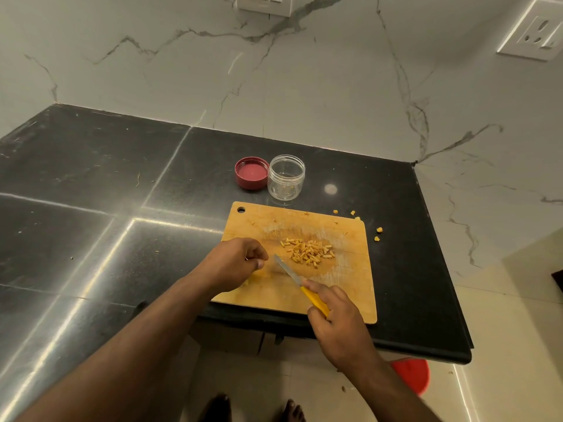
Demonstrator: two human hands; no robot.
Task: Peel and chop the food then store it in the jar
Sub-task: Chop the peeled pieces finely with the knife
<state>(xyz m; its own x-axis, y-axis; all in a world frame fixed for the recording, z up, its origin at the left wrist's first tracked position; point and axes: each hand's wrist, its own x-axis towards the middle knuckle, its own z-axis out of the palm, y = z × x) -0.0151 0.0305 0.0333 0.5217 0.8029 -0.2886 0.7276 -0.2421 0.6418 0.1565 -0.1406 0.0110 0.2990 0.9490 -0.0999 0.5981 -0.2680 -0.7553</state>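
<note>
While the right hand (333, 315) grips the yellow-handled knife (300, 283) beside the chopped pile (309, 253) mid-cutting board (350, 287), the left hand (237, 261) curls loosely, seemingly empty; beyond the board, the open jar (286, 176) awaits filling.

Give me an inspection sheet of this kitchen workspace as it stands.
Surface: black countertop, glossy, with specks.
Job's things: chopped pieces piled on cutting board; jar open, nearly empty; red lid upturned beside it.
Clutter: stray bits on the countertop off the board's right edge.
Grippers: left hand curled over the board; right hand grips yellow-handled knife.
Cables: nothing seen.
Surroundings: marble wall, wall sockets, red object on the floor.
</note>
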